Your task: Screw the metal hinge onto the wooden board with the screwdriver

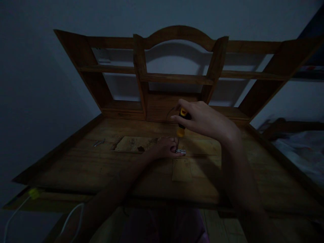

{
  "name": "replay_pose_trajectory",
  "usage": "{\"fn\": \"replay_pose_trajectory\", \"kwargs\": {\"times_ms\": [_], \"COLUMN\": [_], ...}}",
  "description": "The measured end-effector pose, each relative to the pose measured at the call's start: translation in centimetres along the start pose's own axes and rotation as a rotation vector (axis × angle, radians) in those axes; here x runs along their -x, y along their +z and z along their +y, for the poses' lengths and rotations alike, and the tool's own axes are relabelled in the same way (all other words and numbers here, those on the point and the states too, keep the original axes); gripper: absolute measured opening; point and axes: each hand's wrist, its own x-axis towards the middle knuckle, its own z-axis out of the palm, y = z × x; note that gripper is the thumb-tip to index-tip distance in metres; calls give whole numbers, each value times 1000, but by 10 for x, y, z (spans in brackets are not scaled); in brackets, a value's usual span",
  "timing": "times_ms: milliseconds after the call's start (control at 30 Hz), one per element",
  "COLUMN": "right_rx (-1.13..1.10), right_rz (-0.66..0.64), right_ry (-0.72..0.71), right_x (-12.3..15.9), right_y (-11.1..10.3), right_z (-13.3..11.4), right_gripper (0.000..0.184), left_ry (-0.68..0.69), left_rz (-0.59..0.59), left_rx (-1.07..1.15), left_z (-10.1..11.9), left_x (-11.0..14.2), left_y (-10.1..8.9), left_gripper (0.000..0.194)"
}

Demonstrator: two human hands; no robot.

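Note:
My right hand [196, 116] is closed round the yellow and black handle of a screwdriver [181, 130], which stands nearly upright with its shaft pointing down. Beneath it, my left hand [165, 147] rests on the wooden desk with its fingers closed at the left end of a small metal bracket [181, 152], perhaps a hinge. The shaft's tip reaches down beside the left fingertips at the bracket. Whether a screw sits under the tip is too dark and small to tell. Just in front of the bracket lies a flat wooden piece [181, 169].
A wooden shelf unit [177, 79] rises at the back of the desk [106, 168]. To the left lie small metal pieces [98, 143] and a pale, stained board [134, 144]. A white cord [17, 214] with a yellow end hangs at the front left. Light fabric [298, 152] is at the right.

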Motion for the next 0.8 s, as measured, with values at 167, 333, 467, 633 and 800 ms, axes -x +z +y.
{"fn": "replay_pose_trajectory", "kwargs": {"times_ms": [167, 333, 467, 633, 800], "right_rx": [-23, -55, -48, -64, -65], "right_rz": [-25, -19, -3, -43, -21], "right_ry": [-51, -46, -2, -42, -29], "right_x": [0, 0, -1, 0, 0], "right_y": [-4, -4, -3, -6, -3], "right_z": [0, -1, 0, 0, 0], "right_gripper": [28, 20, 24, 30, 24], "left_ry": [-4, -5, 12, -17, -5], "left_rz": [5, 7, 35, 31, 30], "left_rx": [-6, -7, 1, -4, -2], "left_z": [1, 1, -2, -4, -1], "left_x": [0, -1, 0, 1, 0], "left_y": [-1, -1, 3, 5, 2], "left_gripper": [48, 47, 48, 52, 49]}}
